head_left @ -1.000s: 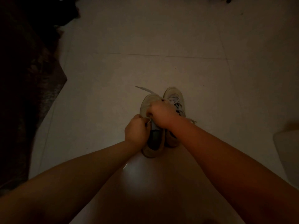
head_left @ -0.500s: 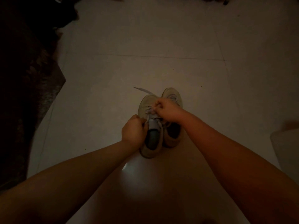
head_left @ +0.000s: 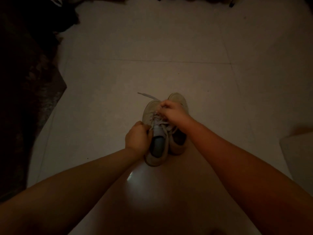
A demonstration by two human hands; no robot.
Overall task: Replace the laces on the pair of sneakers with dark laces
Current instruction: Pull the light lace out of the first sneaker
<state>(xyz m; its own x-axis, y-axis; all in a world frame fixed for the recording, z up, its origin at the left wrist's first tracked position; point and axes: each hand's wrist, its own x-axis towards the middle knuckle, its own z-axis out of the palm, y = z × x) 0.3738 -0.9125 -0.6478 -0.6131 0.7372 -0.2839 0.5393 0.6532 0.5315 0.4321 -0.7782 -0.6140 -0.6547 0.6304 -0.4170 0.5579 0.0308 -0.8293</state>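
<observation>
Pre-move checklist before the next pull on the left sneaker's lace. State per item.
1. Left hand steadies the left sneaker at its side: ok.
2. Right hand pinches the light lace over the eyelets: ok.
3. Free lace end lies loose on the floor, nothing on it: ok.
4. Right sneaker stands beside, touching: ok.
5. Dark laces ready nearby: cannot tell, none visible.
6. Lighting for eyelet detail: not ok, dim.
</observation>
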